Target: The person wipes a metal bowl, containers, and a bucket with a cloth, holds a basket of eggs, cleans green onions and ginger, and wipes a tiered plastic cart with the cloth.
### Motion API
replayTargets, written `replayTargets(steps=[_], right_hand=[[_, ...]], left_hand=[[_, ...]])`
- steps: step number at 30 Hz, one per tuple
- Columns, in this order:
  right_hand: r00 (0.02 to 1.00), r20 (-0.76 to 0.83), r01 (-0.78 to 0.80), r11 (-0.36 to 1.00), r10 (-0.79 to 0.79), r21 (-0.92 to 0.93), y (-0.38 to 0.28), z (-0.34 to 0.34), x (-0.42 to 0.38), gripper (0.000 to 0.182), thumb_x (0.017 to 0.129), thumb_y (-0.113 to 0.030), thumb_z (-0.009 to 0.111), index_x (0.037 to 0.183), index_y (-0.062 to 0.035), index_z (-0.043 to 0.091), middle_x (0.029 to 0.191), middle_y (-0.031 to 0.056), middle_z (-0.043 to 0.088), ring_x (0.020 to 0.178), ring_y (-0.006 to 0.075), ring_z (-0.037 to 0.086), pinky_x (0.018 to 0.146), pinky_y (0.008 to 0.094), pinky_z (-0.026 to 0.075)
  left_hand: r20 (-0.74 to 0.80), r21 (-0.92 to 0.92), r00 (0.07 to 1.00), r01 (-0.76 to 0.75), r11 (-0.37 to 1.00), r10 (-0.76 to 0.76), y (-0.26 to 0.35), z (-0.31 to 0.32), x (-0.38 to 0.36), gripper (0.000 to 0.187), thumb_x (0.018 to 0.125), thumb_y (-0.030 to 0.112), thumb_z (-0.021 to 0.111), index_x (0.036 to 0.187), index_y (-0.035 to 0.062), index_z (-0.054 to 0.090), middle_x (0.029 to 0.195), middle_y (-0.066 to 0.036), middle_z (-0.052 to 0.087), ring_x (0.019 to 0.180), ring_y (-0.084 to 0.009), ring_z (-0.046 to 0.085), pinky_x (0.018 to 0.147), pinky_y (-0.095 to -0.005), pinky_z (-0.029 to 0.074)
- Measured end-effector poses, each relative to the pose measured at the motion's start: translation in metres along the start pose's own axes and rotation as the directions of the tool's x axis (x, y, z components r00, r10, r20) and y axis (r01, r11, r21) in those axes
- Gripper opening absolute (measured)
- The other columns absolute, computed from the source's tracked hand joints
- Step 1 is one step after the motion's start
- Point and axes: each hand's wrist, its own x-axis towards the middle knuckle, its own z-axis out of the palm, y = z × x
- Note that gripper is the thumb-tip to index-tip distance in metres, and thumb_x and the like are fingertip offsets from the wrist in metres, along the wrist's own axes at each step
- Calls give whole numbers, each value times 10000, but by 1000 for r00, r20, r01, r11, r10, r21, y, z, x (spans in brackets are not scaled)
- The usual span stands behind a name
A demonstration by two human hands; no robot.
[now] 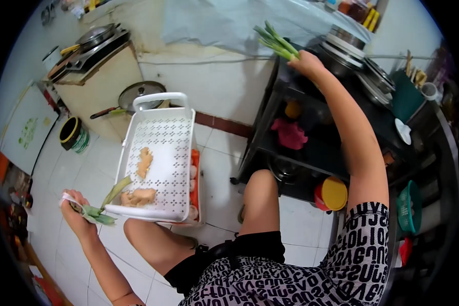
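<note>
My right hand [307, 65] is closed around a bunch of spring onions [278, 42], held out over the black shelf rack at the upper right. Low on the left, my left hand [79, 217] grips some loose spring onion leaves [101, 216]; something white also shows at its fingers. Between my knees and the wall stands a white perforated basket [176, 153] with its handle up. Two pieces of ginger lie in it, one ginger root [145, 162] near the middle and another ginger root [138, 197] at the near end. A long limp leaf [115, 192] hangs over the basket's left rim.
Eggs [193, 184] in an orange tray sit under the basket. The black rack [311, 168] holds stacked pots [341, 48] and a red tub with a yellow lid [334, 194]. A lidded pan [142, 93] stands behind the basket, a bin [74, 135] to the left.
</note>
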Motion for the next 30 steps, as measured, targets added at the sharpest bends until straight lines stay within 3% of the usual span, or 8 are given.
replayTargets(steps=[7,12,14,18,21,24,27,30], right_hand=[[999,-19,-48,974,44,-220,-36,-7,-38,550,827,-468,663,1205,-74,601,1218,198,593,1137,372,575,882,524,471],[823,-463,53,856,-329,-514,-78,-26,-83,584,846,-394,671,1329,-120,490,1293,132,480,1170,345,486,894,561,421],[606,-571,602,788,-554,-127,-124,-37,-132,542,842,-310,695,1307,-101,511,1255,131,503,1131,341,517,918,468,439],[610,-238,727,413,-756,549,-245,-56,-299,697,776,-271,758,1352,-73,419,1292,168,442,1196,359,455,1008,436,385],[254,-170,458,-36,-952,888,-287,-12,-369,1060,725,-409,794,1497,-55,161,1438,235,270,1350,408,286,1110,476,282],[283,-261,334,-160,-923,929,-318,46,-420,991,823,-450,707,1507,-65,101,1436,203,272,1356,363,292,1100,454,303],[242,-1,-521,-131,-970,843,-336,102,-469,1057,802,-543,672,1512,-30,80,1470,182,301,1380,327,300,1141,408,239],[177,125,-800,-69,-976,596,-356,140,-491,856,910,-472,577,1504,-82,99,1414,130,342,1314,261,365,1090,384,324]], left_hand=[[44,134,983,-184,974,179,-7,-7,-12,147,896,188,406,765,122,412,657,-2,429,569,-77,363,488,-235,295],[84,81,956,-288,954,281,18,11,-36,203,887,195,407,707,137,330,596,17,340,538,-82,295,464,-240,263],[93,38,942,-328,944,324,32,12,-49,254,927,229,422,713,145,316,596,31,308,542,-84,270,464,-240,254],[51,-291,942,-304,907,332,54,24,-82,337,965,316,425,695,163,296,594,53,267,550,-84,222,457,-235,209],[-48,-565,962,-250,786,270,59,24,-107,351,994,302,392,692,166,276,578,47,259,541,-86,206,449,-241,199],[-193,-561,949,-317,765,251,48,2,-129,360,995,321,377,686,166,278,570,51,248,532,-88,200,449,-243,204],[-303,-259,876,-454,853,375,28,-8,-142,386,964,377,419,673,155,295,570,35,281,534,-86,262,448,-249,226],[-238,275,781,-517,811,578,-10,-38,-152,366,933,378,466,692,112,393,631,-5,378,569,-128,352,496,-285,306]])
